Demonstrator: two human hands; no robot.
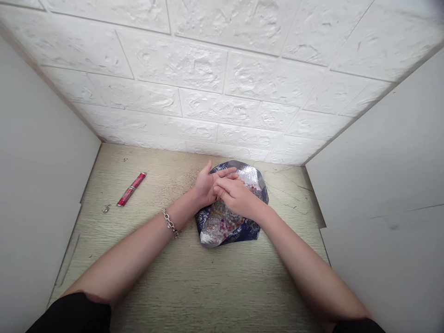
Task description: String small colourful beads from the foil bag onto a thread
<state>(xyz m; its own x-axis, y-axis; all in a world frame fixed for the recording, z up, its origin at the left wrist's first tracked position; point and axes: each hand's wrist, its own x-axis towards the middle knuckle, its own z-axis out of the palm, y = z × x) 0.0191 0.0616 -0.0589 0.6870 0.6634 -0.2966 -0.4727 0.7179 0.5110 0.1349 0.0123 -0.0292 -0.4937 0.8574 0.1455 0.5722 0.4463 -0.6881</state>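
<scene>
My left hand point(207, 184) is turned palm up with its fingers stretched out, above the back left part of a dark blue patterned cloth point(250, 230) with a shiny silver inside. Over that palm, my right hand point(234, 195) has its thumb and fingers pinched together. Whatever sits between those fingertips is too small or hidden to make out. Many small beads point(224, 222), white, pink, red and yellowish, lie heaped on the silver side of the cloth beneath both hands. A chain bracelet point(169, 223) hangs round my left wrist.
At the left on the wooden tabletop point(166, 286) lies a red wrapped stick point(132, 189). Beside it is a small shiny metal piece point(107, 208), with a tinier one point(125, 159) farther back. Fine threads point(294, 185) lie at right. A white brick-pattern wall point(222, 106) and side panels enclose the surface.
</scene>
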